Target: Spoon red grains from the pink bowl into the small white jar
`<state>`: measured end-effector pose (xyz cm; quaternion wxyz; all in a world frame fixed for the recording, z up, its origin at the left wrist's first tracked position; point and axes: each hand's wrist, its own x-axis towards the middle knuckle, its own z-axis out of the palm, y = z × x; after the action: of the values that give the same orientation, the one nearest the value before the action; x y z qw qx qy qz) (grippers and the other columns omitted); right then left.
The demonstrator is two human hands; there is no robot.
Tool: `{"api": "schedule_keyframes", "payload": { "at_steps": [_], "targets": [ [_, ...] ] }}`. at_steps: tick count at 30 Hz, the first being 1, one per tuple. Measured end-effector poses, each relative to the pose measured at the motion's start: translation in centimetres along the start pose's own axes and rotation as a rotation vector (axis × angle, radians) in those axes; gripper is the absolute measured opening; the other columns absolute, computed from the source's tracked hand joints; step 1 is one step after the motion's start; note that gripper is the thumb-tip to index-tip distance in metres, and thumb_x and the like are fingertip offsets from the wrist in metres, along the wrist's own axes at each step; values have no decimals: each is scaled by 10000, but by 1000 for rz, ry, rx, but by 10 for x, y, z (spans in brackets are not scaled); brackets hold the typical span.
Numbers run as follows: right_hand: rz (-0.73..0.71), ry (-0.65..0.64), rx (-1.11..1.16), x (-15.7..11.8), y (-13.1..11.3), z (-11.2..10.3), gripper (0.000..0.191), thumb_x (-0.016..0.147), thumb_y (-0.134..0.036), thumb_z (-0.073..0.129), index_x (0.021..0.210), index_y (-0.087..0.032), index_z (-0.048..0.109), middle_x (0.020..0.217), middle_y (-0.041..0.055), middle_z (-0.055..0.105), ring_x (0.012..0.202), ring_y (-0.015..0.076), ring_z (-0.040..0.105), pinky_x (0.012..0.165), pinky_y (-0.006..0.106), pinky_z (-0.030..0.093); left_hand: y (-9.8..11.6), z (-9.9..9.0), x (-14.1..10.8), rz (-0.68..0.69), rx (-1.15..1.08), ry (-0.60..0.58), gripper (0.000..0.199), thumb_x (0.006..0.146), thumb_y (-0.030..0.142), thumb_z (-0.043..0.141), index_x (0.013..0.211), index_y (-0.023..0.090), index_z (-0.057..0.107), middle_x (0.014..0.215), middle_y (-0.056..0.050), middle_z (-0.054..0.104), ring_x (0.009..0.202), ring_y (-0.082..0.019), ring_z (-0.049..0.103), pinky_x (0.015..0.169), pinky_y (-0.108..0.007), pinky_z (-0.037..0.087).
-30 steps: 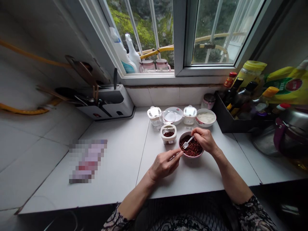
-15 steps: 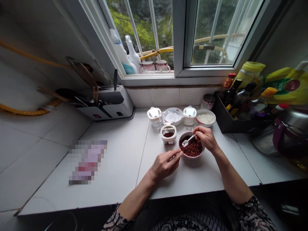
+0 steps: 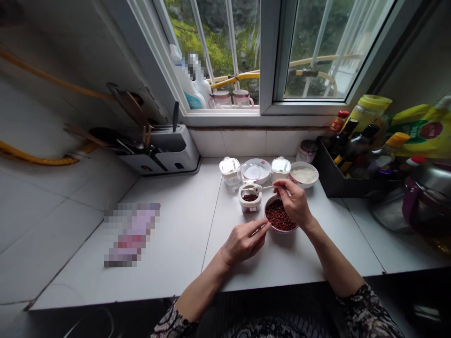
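Observation:
My right hand (image 3: 296, 203) pinches the handle of a small white plastic spoon (image 3: 267, 188). Its bowl end is over the mouth of a white-rimmed clear seasoning jar (image 3: 251, 208), which is partly filled with dark red, peppercorn-like grains. To the right of the jar stands a round bowl (image 3: 282, 231) holding many more of these red grains (image 3: 279, 217); my right hand partly covers it. The fingers of my left hand (image 3: 246, 241) are closed at the near left rim of this bowl, in contact with it.
Behind are two white-lidded jars (image 3: 230, 174) (image 3: 281, 169), a white plate (image 3: 262, 171) and a bowl of white granules (image 3: 305, 174). A dark box of bottles (image 3: 338, 180) and a metal pot (image 3: 391, 206) are at right. A utensil holder (image 3: 179, 150) stands at left, a pixelated packet (image 3: 136, 234) nearer.
My right hand has lifted the spoon out of the bowl of red grains and carried it left to the jar's mouth. My left hand stays at the bowl's rim. The view has shifted slightly.

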<state>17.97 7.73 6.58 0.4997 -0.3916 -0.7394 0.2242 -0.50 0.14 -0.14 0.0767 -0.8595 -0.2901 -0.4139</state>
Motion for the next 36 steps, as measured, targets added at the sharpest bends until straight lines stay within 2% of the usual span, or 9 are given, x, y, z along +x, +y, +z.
{"api": "schedule_keyframes", "payload": {
  "at_steps": [4, 6, 8, 10, 12, 14, 17, 20, 36],
  "targets": [
    [-366, -111, -225, -4, -1, 6, 241, 925, -89, 434, 974, -192, 647, 890, 76, 736, 805, 199, 669, 778, 352, 503, 0, 1, 0, 3, 2, 25, 346, 949, 108, 497, 1286, 154, 562, 1077, -133, 713, 871, -172, 727, 717, -266, 629],
    [-432, -95, -267, -5, -1, 0, 252, 913, -71, 433, 966, -190, 649, 886, 74, 739, 810, 205, 672, 800, 366, 495, 0, 1, 0, -1, 4, 17, 339, 943, 100, 503, 1272, 151, 570, 1075, -131, 713, 877, -173, 726, 722, -266, 628],
    [-363, -19, -257, -5, 1, -11, 213, 917, -108, 456, 941, -193, 649, 834, 58, 725, 780, 203, 665, 780, 357, 495, 0, 0, -1, -10, 3, 1, 332, 939, 96, 510, 1260, 146, 577, 1086, -131, 711, 905, -177, 724, 741, -269, 627],
    [-188, 54, -210, -6, 6, -25, 173, 911, -161, 477, 894, -200, 645, 801, 43, 706, 737, 195, 650, 730, 332, 497, 0, 0, -2, -20, -2, -9, 339, 939, 101, 512, 1267, 150, 577, 1096, -130, 708, 935, -179, 721, 761, -269, 625],
    [-20, 8, -184, -7, 12, -37, 182, 885, -167, 463, 834, -207, 634, 759, 29, 684, 689, 184, 628, 691, 308, 484, 0, -1, -2, -21, -7, -10, 352, 938, 103, 511, 1281, 155, 573, 1099, -129, 707, 945, -179, 720, 768, -266, 623],
    [54, -85, -239, -9, 18, -42, 188, 848, -172, 465, 758, -214, 625, 698, 23, 662, 662, 183, 600, 686, 304, 459, 0, -1, -2, -13, -13, -11, 350, 936, 103, 516, 1279, 147, 573, 1098, -136, 706, 934, -183, 721, 757, -268, 623],
    [76, -209, -290, -13, 22, -37, 189, 816, -176, 468, 710, -222, 619, 659, 21, 650, 656, 185, 574, 700, 305, 426, 0, -1, -1, -11, -19, -8, 348, 942, 110, 513, 1283, 145, 571, 1091, -141, 707, 922, -187, 720, 748, -272, 622],
    [72, -258, -256, -15, 19, -29, 188, 811, -167, 462, 728, -225, 621, 671, 18, 653, 656, 179, 558, 702, 297, 411, 0, -1, 0, -10, -21, -3, 366, 935, 90, 511, 1292, 150, 568, 1079, -135, 709, 915, -182, 719, 747, -266, 618],
    [285, -133, 52, -13, 20, -33, 156, 775, -223, 461, 731, -205, 610, 558, -26, 550, 546, 142, 521, 562, 260, 405, -1, -1, -1, -4, -21, -1, 359, 941, 103, 509, 1293, 147, 566, 1083, -139, 706, 920, -182, 718, 748, -263, 616]
  ]
}}
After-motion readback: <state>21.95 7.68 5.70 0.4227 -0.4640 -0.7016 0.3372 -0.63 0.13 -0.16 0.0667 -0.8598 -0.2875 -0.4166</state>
